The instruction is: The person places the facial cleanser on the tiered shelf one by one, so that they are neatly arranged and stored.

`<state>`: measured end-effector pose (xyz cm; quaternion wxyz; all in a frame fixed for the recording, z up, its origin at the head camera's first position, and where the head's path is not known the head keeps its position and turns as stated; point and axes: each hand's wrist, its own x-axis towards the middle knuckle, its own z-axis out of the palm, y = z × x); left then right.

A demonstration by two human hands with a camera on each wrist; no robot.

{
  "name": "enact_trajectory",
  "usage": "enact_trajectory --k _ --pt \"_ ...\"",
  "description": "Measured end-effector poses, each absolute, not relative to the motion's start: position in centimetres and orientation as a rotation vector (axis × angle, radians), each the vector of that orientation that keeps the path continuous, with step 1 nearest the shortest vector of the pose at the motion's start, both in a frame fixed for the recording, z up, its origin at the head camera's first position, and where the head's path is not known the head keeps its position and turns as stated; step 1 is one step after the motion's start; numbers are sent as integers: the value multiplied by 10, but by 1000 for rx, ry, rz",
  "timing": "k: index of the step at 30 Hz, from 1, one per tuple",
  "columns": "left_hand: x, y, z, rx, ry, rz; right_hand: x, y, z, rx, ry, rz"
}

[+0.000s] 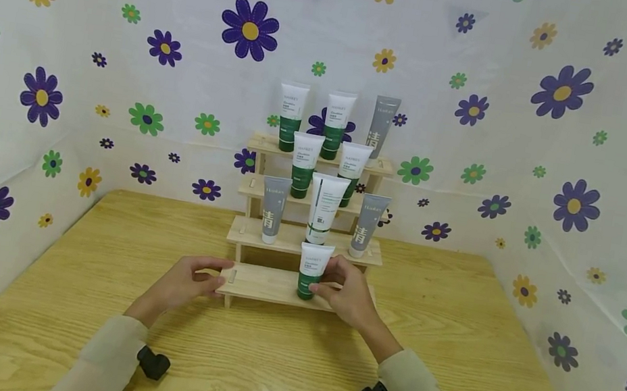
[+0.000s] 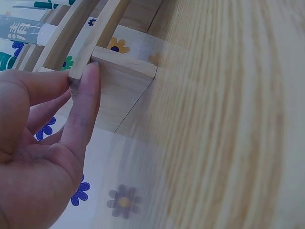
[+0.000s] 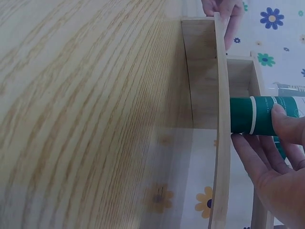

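A wooden tiered display rack (image 1: 265,283) stands on the table. My left hand (image 1: 181,284) pinches the left end of its lowest shelf between thumb and fingers; the left wrist view shows this hand (image 2: 52,119) at the board's corner. On that same shelf, a green-and-white squeeze tube (image 1: 311,265) stands upright on its cap, right of the middle. My right hand (image 1: 349,291) holds it from the right side. In the right wrist view, the fingers of the right hand (image 3: 274,167) lie around the tube's green lower part (image 3: 264,114), its base against the shelf.
Above, the second shelf bears a grey tube (image 1: 273,209), a tall white tube (image 1: 325,208) and another grey tube (image 1: 369,225). Two green-and-white tubes (image 1: 305,163) stand on the third shelf. The top shelf holds two more and a grey tube (image 1: 383,124). Flowered cloth (image 1: 183,86) hangs behind.
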<state>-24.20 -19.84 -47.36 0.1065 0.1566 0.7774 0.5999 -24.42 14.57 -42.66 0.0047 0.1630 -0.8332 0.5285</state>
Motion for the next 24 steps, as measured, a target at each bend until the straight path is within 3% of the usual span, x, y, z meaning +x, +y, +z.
enact_trajectory --k 24 --pt "-241 -196 -472 432 2340 1723 -241 149 -427 588 -2618 1612"
